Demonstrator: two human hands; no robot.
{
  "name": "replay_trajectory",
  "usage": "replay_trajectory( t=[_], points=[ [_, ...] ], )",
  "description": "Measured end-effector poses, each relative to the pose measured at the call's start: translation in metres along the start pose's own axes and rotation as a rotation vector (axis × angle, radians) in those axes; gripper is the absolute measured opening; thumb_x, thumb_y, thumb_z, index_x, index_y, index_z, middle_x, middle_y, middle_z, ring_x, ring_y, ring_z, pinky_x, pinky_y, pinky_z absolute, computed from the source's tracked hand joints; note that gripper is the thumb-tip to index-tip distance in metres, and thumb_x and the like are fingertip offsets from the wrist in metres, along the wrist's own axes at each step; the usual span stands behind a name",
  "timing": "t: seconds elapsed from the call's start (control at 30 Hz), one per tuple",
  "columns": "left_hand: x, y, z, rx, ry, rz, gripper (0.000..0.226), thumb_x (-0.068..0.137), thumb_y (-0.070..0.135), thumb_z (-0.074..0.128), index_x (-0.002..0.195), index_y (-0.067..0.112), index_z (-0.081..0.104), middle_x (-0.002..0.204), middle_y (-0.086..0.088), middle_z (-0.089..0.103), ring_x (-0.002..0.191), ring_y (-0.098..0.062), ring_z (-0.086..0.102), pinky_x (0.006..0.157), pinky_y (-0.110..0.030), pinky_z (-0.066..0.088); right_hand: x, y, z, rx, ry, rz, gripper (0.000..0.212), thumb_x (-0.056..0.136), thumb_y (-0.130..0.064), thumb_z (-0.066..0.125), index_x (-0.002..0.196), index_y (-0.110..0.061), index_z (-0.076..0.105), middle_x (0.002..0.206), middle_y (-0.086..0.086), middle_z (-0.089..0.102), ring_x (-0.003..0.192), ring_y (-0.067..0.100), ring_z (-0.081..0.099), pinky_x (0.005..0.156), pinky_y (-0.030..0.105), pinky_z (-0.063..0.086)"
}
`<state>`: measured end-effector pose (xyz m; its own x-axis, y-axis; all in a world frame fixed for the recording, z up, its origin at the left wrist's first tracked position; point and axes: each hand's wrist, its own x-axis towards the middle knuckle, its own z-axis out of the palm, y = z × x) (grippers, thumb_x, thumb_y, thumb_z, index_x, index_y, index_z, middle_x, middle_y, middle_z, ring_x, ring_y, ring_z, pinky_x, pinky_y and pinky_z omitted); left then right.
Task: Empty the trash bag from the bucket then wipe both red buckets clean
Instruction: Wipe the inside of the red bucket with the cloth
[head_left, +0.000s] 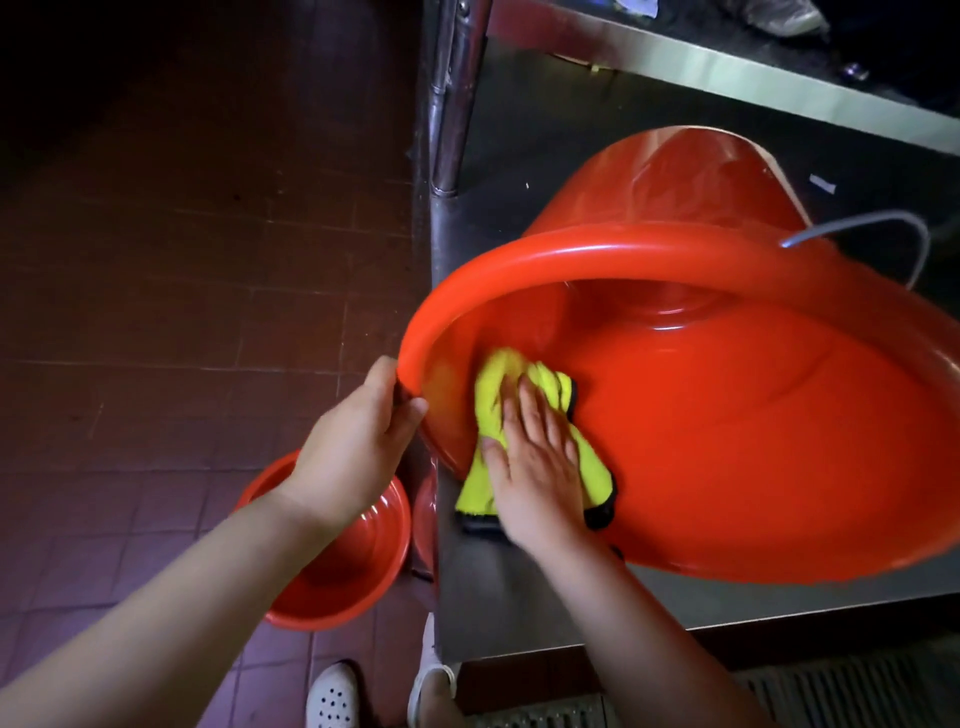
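Left hand (358, 441) is where I start: its fingers curl over the rim of the big red bucket (727, 415), which lies tipped on its side on the steel bench (519, 613), mouth toward me. I see my right hand (535, 467) flat, fingers straight, pressing a yellow cloth (498, 384) against the bucket's inner wall near the rim. Down on the tiled floor (182, 312) beside the bench sits the second red bucket (353, 566), upright, just under my left forearm.
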<state>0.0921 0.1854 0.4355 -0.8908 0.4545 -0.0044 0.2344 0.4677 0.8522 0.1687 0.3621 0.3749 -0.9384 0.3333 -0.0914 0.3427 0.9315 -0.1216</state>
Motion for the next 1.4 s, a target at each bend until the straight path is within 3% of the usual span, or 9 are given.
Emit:
replay_trajectory(
  t=[0.3, 0.4, 0.5, 0.73, 0.9, 0.97, 1.1, 1.23, 1.4],
  points=[
    [0.011, 0.007, -0.037, 0.033, 0.106, 0.102, 0.028, 0.092, 0.043, 0.047, 0.098, 0.016, 0.046, 0.077, -0.003, 0.060, 0.078, -0.029, 0.059, 0.071, -0.047, 0.049, 0.123, 0.051, -0.021, -0.146, -0.040, 0.131, 0.060, 0.093, -0.050, 0.032, 0.148, -0.029, 0.020, 0.157, -0.001, 0.017, 0.144, 0.020, 0.012, 0.113, 0.038, 0.012],
    [0.010, -0.005, -0.027, -0.174, 0.109, 0.059, 0.021, 0.092, 0.032, 0.051, 0.107, 0.018, 0.046, 0.091, 0.010, 0.061, 0.085, -0.001, 0.061, 0.076, -0.023, 0.050, 0.141, 0.052, -0.017, -0.175, -0.041, 0.170, 0.062, 0.093, -0.051, 0.029, 0.149, -0.028, 0.016, 0.157, 0.001, 0.014, 0.144, 0.023, 0.010, 0.113, 0.041, 0.011],
    [-0.002, -0.022, 0.003, -0.358, -0.030, -0.062, 0.019, 0.091, 0.002, 0.052, 0.108, 0.007, 0.044, 0.095, 0.003, 0.062, 0.083, 0.012, 0.060, 0.074, -0.006, 0.044, 0.142, 0.046, -0.014, -0.125, -0.054, 0.201, 0.062, 0.093, -0.050, 0.028, 0.149, -0.030, 0.013, 0.158, 0.000, 0.012, 0.145, 0.022, 0.006, 0.114, 0.041, 0.007],
    [-0.011, -0.040, 0.043, -0.419, -0.060, -0.136, 0.036, 0.094, 0.004, 0.049, 0.109, 0.035, 0.041, 0.107, 0.008, 0.062, 0.103, -0.001, 0.059, 0.091, -0.021, 0.045, 0.067, -0.006, -0.005, 0.088, 0.028, 0.159, 0.062, 0.093, -0.046, 0.038, 0.148, -0.028, 0.018, 0.158, 0.000, 0.013, 0.144, 0.019, 0.009, 0.114, 0.037, 0.006],
    [-0.011, -0.033, 0.041, -0.403, 0.028, -0.064, 0.033, 0.092, -0.003, 0.048, 0.099, 0.029, 0.042, 0.087, 0.008, 0.056, 0.070, 0.017, 0.053, 0.064, -0.002, 0.042, -0.007, -0.039, 0.004, 0.154, 0.069, 0.023, 0.068, 0.086, -0.054, 0.019, 0.149, -0.031, 0.011, 0.158, -0.004, 0.008, 0.145, 0.017, 0.006, 0.114, 0.034, 0.004],
    [-0.010, -0.029, 0.033, -0.347, 0.056, -0.030, 0.030, 0.092, -0.001, 0.051, 0.100, 0.027, 0.043, 0.086, 0.011, 0.056, 0.073, 0.018, 0.052, 0.066, 0.000, 0.039, -0.001, -0.031, 0.002, 0.161, 0.056, 0.015, 0.066, 0.088, -0.053, 0.021, 0.149, -0.029, 0.014, 0.158, -0.005, 0.010, 0.144, 0.017, 0.012, 0.114, 0.034, 0.007],
    [-0.004, -0.019, 0.003, -0.285, 0.043, 0.017, 0.020, 0.092, 0.007, 0.052, 0.090, 0.024, 0.040, 0.074, 0.014, 0.056, 0.068, 0.005, 0.049, 0.070, -0.019, 0.041, 0.047, 0.002, -0.002, 0.059, 0.028, 0.044, 0.060, 0.094, -0.047, 0.035, 0.149, -0.028, 0.019, 0.157, -0.002, 0.015, 0.141, 0.020, 0.020, 0.113, 0.035, 0.013],
    [-0.001, 0.002, -0.016, -0.176, 0.057, 0.128, 0.024, 0.091, 0.016, 0.055, 0.082, 0.030, 0.038, 0.065, 0.026, 0.054, 0.055, 0.004, 0.047, 0.053, -0.008, 0.035, 0.108, 0.048, -0.015, -0.012, -0.037, 0.181, 0.061, 0.094, -0.047, 0.034, 0.149, -0.023, 0.019, 0.158, 0.001, 0.014, 0.143, 0.022, 0.014, 0.115, 0.037, 0.012],
    [-0.004, 0.007, 0.002, -0.406, 0.094, 0.091, 0.024, 0.089, 0.010, 0.057, 0.099, 0.029, 0.046, 0.084, 0.017, 0.063, 0.075, 0.010, 0.060, 0.067, -0.003, 0.042, 0.128, 0.060, -0.013, -0.021, -0.032, 0.229, 0.064, 0.095, -0.045, 0.030, 0.150, -0.023, 0.007, 0.158, 0.001, 0.009, 0.144, 0.022, 0.012, 0.115, 0.037, 0.007]
  ],
)
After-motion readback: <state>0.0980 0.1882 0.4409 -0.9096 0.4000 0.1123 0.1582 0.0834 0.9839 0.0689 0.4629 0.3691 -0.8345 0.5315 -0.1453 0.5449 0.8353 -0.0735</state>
